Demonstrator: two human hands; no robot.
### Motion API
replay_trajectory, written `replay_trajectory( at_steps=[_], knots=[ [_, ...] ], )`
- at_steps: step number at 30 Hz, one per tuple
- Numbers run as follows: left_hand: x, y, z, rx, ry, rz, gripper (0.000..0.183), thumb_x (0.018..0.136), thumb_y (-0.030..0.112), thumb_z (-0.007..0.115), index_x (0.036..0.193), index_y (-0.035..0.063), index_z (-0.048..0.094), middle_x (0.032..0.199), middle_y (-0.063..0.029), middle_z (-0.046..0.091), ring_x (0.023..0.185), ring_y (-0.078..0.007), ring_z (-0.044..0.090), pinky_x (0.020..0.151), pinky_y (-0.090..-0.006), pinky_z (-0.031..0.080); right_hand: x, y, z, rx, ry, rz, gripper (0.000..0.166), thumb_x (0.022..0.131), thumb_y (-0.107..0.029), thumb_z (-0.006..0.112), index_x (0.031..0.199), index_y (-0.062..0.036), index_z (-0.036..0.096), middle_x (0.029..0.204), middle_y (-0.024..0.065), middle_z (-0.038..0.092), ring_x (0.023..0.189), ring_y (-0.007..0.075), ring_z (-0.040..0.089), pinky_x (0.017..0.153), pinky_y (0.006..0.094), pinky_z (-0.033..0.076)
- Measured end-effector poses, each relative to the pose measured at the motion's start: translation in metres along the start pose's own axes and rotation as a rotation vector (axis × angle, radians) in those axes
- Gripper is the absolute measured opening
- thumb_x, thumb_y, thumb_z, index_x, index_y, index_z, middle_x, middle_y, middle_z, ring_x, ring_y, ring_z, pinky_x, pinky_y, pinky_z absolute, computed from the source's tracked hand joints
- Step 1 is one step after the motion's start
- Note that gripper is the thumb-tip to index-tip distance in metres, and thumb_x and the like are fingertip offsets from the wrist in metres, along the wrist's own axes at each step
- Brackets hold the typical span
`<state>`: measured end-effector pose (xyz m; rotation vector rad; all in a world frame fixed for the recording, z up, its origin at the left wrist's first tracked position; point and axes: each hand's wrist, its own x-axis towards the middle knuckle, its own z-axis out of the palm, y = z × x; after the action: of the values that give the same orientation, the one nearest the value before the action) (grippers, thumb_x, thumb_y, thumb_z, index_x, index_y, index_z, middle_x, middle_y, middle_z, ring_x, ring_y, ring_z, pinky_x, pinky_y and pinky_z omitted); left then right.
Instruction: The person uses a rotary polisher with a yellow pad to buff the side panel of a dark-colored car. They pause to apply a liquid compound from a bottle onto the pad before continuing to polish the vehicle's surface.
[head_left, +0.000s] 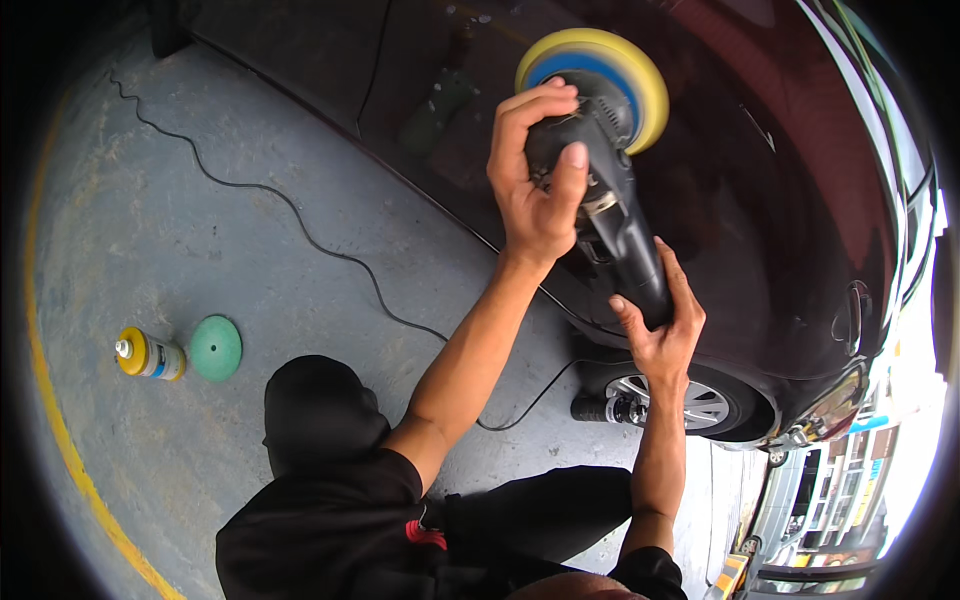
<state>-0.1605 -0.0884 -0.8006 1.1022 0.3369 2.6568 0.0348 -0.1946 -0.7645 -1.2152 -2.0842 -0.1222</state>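
Observation:
A black electric car polisher (622, 217) with a yellow foam pad (652, 97) on a blue backing plate lies across the upper middle. My left hand (536, 176) grips its head just behind the pad, thumb along the housing. My right hand (664, 322) holds the rear end of the body. The pad is at the side panel of a dark maroon car (720, 247); whether it presses on the paint is hard to tell. A reflection shows in the glossy panel.
A yellow-topped bottle (154, 354) and a green round pad (216, 348) are on the grey floor at left. A black cord (330, 251) snakes over the floor. A dark bottle (596, 409) stands by the car's wheel (701, 405). Another vehicle (787, 487) is at lower right.

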Motion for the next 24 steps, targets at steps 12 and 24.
replay_trajectory(
  at_steps=[12,24],
  knots=[
    [-0.005,-0.041,-0.092,-0.042,0.069,-0.119,0.039,0.095,0.029,0.063,0.124,0.0021,0.062,0.131,-0.0204,0.066,0.133,-0.0333,0.059,0.118,-0.0494,0.042,0.000,-0.010,0.096,-0.013,-0.152,0.028,0.087,0.076,-0.037,0.094,0.147,-0.0020,0.059,0.107,0.0202,0.075,0.090,0.0340,0.074,0.085,0.0424,0.058],
    [-0.043,-0.069,-0.187,0.000,0.433,-0.363,0.039,0.097,0.029,0.055,0.125,0.0038,0.061,0.136,-0.0204,0.063,0.135,-0.0312,0.057,0.117,-0.0449,0.047,0.026,-0.055,0.141,-0.167,-0.428,0.063,0.078,0.078,-0.047,0.091,0.139,-0.0035,0.068,0.102,0.0200,0.078,0.087,0.0341,0.078,0.086,0.0427,0.060]
  ],
)
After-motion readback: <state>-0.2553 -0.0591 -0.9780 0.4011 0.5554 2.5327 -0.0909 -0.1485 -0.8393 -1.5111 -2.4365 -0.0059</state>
